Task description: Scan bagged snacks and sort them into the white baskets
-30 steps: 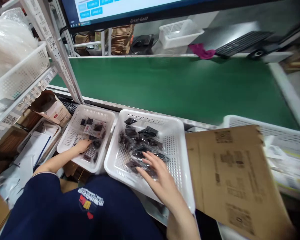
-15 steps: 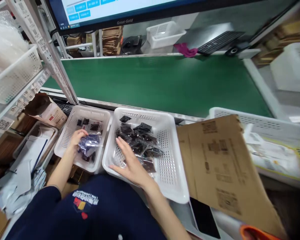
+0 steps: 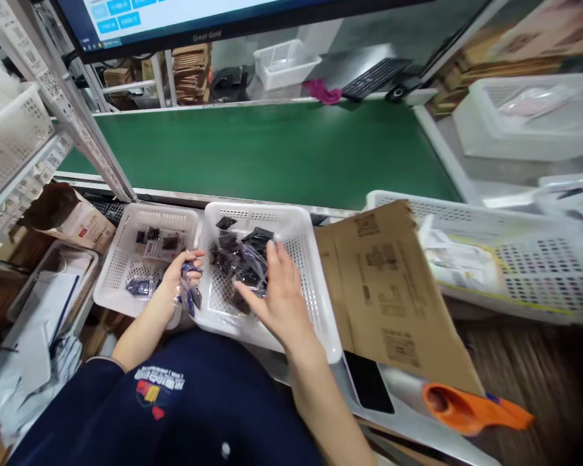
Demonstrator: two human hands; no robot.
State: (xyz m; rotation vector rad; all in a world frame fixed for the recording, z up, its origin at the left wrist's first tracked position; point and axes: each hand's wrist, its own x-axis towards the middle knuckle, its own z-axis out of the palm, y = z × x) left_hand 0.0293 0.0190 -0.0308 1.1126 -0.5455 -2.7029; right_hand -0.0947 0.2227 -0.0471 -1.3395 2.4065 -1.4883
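My left hand (image 3: 177, 275) is closed on small clear plastic bags with dark blue contents (image 3: 190, 294), over the gap between two white baskets. Another bag with blue contents (image 3: 138, 287) lies in the left basket (image 3: 107, 278), below several dark packets on printed cards (image 3: 162, 243). Over the middle basket (image 3: 324, 310), my right hand (image 3: 286, 294) has its thumb and fingers apart beside a heap of clear bags with black contents (image 3: 240, 259). The fingers seem to touch the heap's right side, but I cannot tell whether they grip a bag.
A cardboard flap (image 3: 383, 278) leans right of the middle basket, with a black phone (image 3: 369, 382) and an orange-handled tool (image 3: 471, 408) near it. Behind the baskets runs a green belt (image 3: 272, 155) under a monitor (image 3: 208, 35). A shelf post (image 3: 85, 129) stands at left.
My left hand has lifted blue bags from the left basket and moved right to the middle basket. My right hand has shifted right across the black bags. The view has turned right.
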